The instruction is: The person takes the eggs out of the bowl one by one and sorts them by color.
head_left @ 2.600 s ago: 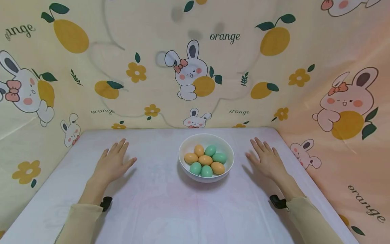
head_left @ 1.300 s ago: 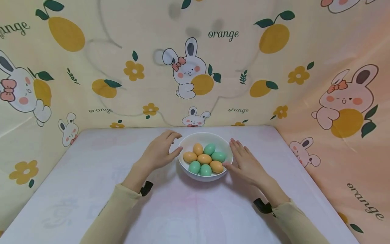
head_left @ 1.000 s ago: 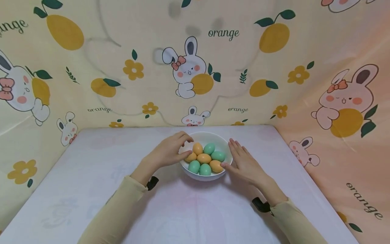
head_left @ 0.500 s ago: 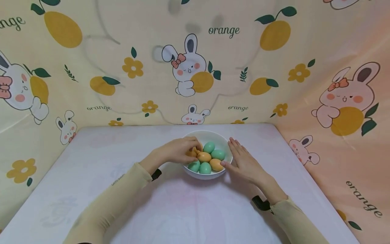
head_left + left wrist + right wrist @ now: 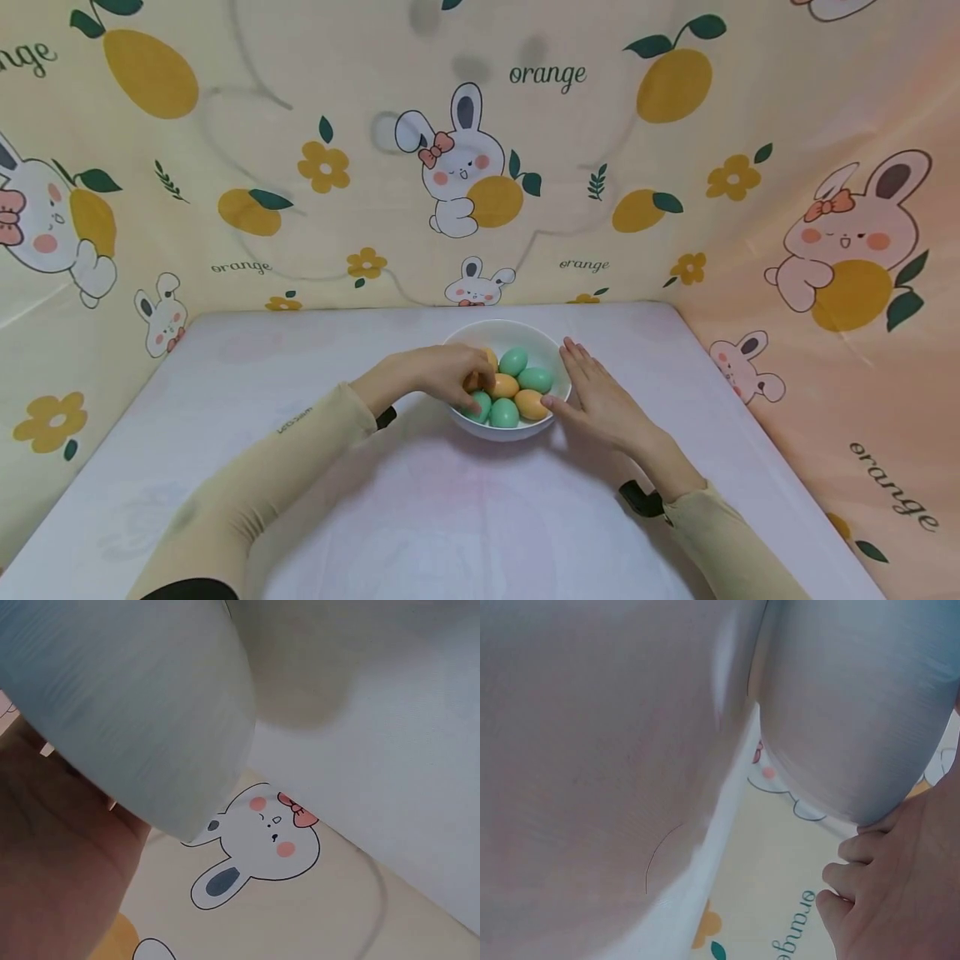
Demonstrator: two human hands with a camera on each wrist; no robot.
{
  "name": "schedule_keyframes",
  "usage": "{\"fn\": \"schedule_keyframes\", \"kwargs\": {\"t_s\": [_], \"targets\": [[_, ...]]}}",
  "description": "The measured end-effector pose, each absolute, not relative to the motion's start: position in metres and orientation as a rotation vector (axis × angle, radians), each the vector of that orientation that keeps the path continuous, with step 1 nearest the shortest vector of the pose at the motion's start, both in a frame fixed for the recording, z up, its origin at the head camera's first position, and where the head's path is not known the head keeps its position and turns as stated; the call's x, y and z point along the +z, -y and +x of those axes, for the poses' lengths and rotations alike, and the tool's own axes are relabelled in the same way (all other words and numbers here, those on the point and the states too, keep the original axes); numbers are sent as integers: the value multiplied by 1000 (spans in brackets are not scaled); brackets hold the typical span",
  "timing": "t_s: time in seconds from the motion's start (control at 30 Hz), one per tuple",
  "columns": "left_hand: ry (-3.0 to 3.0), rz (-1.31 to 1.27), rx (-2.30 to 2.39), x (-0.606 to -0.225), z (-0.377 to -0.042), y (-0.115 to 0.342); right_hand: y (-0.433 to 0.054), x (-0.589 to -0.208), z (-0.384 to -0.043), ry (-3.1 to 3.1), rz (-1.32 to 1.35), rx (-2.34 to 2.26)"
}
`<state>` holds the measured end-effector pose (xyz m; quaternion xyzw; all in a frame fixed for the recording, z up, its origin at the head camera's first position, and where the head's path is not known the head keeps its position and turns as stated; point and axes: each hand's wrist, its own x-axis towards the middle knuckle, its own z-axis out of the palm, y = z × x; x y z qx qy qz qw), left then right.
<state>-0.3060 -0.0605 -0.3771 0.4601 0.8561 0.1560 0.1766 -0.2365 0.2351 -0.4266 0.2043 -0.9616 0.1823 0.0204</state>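
A white bowl (image 5: 502, 433) on the table holds several orange and green eggs. Reaching over its left rim, my left hand (image 5: 442, 372) curls its fingers and thumb around an orange egg (image 5: 475, 384), which they mostly cover. The thumb tip overlaps a green egg (image 5: 477, 407) near the front. My right hand (image 5: 607, 406) rests with straight fingers along the bowl's right side, its thumb at the rim near another orange egg (image 5: 531, 405). In the left wrist view the bowl's outer wall (image 5: 135, 712) hides the left fingertips. The right wrist view shows right fingers (image 5: 855, 874) beside the bowl.
The table (image 5: 450, 517) has a pale cover. Behind it and at both sides hangs a cloth backdrop (image 5: 570, 167) printed with rabbits, oranges and flowers. Dark wrist cameras (image 5: 641, 500) sit by the sleeves.
Both hands have come in from the table's sides to the bowl. The left hand then moved over the rim, and its fingers curled down around an orange egg. The right hand stayed against the bowl.
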Motion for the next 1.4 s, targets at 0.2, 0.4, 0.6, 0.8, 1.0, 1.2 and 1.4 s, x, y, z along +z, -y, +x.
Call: {"fn": "schedule_keyframes", "kwargs": {"t_s": [0.2,0.4,0.6,0.8,1.0,1.2,1.4], "targets": [[-2426,1303,350,-377,-306,56,-235,-425,-237,2977,634,566],[-2445,1282,248,-373,-302,53,-235,-426,-237,2976,634,581],[-2440,1240,279,-371,-301,55,-235,-426,-236,2971,633,579],[-2411,1235,360,-375,-301,59,-233,-426,-235,2974,621,603],[-2390,1253,402,-377,-301,61,-233,-429,-233,2970,614,623],[-2403,1246,424,-378,-302,62,-234,-429,-235,2960,627,618],[-2411,1172,524,-381,-302,68,-234,-430,-237,2960,639,623]]}}
